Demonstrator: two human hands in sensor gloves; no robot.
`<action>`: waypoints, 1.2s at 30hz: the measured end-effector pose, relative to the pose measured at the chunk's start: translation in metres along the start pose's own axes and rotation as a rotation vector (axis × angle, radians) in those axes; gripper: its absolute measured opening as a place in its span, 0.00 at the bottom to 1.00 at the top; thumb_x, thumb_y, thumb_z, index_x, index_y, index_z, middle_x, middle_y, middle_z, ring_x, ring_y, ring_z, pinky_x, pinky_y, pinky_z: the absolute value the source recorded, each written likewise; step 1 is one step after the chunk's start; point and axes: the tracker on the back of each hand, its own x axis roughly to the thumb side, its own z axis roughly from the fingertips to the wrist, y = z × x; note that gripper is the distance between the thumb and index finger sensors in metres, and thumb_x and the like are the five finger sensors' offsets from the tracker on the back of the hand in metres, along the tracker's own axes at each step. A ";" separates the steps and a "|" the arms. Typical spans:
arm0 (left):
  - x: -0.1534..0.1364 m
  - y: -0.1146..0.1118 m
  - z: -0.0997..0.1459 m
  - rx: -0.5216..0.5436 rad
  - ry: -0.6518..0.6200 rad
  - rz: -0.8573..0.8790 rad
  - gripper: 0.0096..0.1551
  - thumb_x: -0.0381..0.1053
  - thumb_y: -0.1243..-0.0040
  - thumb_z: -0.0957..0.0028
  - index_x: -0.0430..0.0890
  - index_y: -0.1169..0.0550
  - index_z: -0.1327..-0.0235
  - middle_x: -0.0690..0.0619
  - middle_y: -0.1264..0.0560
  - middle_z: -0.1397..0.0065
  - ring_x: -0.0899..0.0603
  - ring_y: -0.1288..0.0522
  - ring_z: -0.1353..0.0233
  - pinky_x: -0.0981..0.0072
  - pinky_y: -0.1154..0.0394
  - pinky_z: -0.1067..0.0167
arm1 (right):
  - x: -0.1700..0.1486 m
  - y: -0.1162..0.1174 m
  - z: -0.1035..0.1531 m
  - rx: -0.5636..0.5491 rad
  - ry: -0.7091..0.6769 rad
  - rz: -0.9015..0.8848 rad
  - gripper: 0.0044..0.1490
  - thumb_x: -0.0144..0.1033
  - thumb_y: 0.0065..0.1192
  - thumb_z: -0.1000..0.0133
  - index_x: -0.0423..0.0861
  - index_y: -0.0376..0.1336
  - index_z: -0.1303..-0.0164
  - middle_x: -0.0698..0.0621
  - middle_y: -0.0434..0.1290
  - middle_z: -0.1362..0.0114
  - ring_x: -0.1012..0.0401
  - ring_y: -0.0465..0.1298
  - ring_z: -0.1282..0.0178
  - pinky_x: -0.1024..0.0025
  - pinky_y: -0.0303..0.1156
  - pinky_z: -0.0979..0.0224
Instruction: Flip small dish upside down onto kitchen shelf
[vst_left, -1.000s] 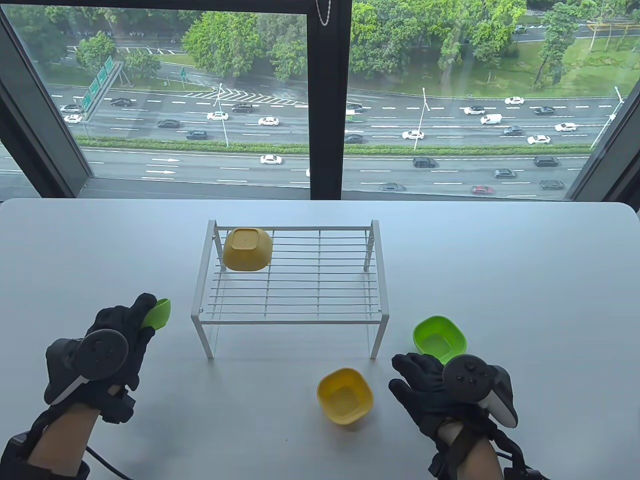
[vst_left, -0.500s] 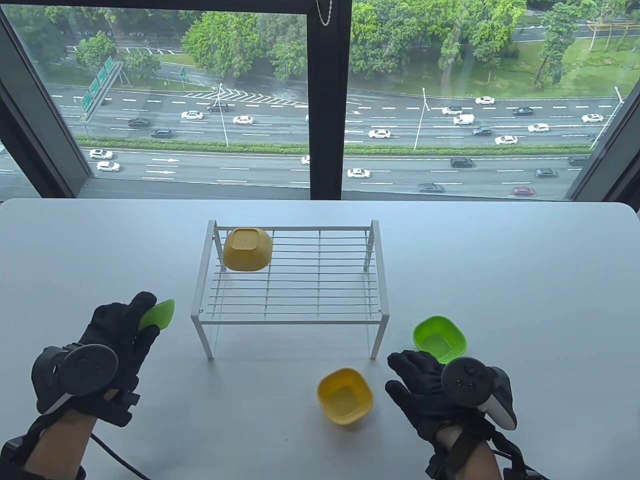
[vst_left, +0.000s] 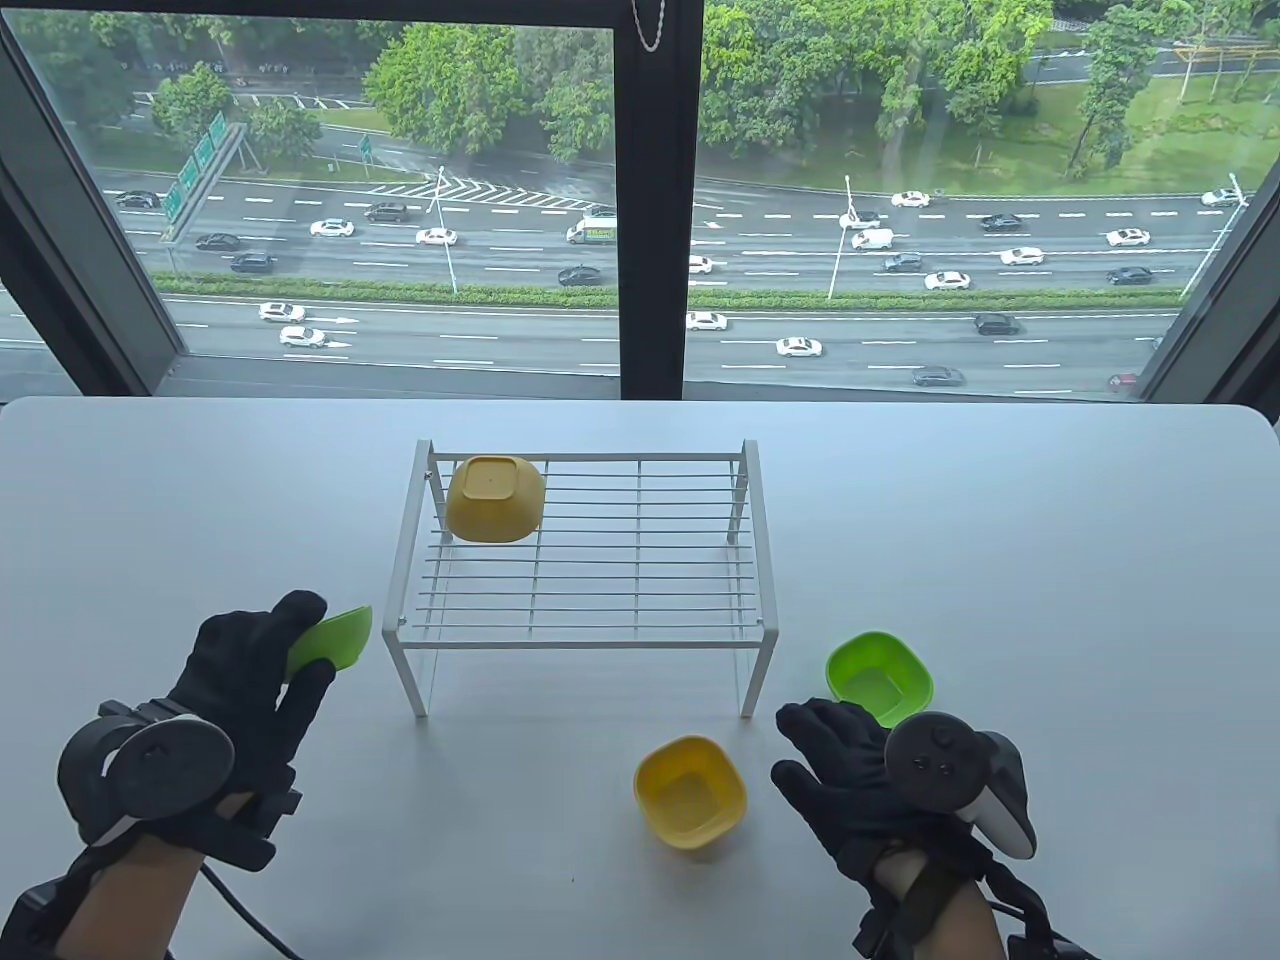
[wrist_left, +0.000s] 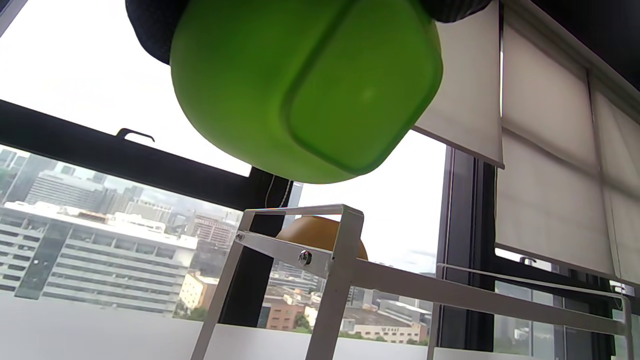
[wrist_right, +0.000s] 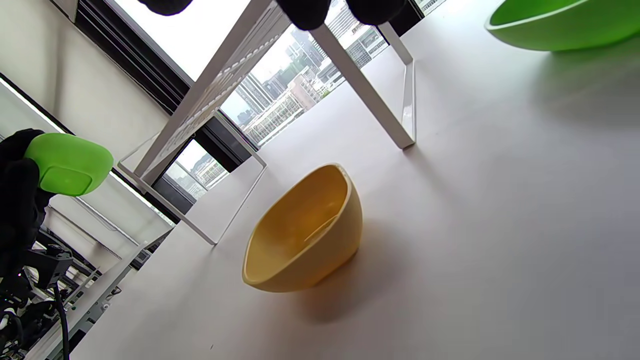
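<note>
Between my left hand's fingers I grip a green dish, held off the table just left of the white wire shelf's front corner. On that shelf's rear left area sits a yellow dish, upside down. My right hand rests released, fingers spread, between an upright yellow dish and an upright green one.

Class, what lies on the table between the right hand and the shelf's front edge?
Only bare table: the yellow dish sits left of the right hand, the green dish right of the shelf. Table view.
</note>
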 end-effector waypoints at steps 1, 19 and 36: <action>0.003 0.000 0.000 0.007 -0.011 0.000 0.39 0.63 0.51 0.49 0.52 0.41 0.24 0.55 0.29 0.40 0.42 0.29 0.35 0.40 0.26 0.31 | -0.001 -0.001 0.000 -0.007 0.000 -0.008 0.49 0.66 0.49 0.41 0.47 0.48 0.17 0.37 0.46 0.13 0.38 0.40 0.16 0.29 0.34 0.24; 0.046 -0.002 -0.035 -0.172 -0.088 0.024 0.52 0.67 0.38 0.54 0.51 0.47 0.23 0.54 0.34 0.37 0.42 0.31 0.33 0.40 0.27 0.28 | -0.012 -0.007 0.003 -0.011 0.050 -0.040 0.50 0.66 0.49 0.42 0.47 0.45 0.17 0.37 0.44 0.13 0.37 0.39 0.17 0.29 0.34 0.24; 0.058 -0.032 -0.085 -0.280 -0.064 0.020 0.47 0.67 0.38 0.54 0.51 0.37 0.22 0.51 0.28 0.32 0.43 0.20 0.40 0.48 0.15 0.40 | -0.012 -0.009 0.003 -0.010 0.046 -0.053 0.50 0.66 0.50 0.41 0.47 0.45 0.17 0.37 0.43 0.13 0.37 0.39 0.17 0.29 0.34 0.24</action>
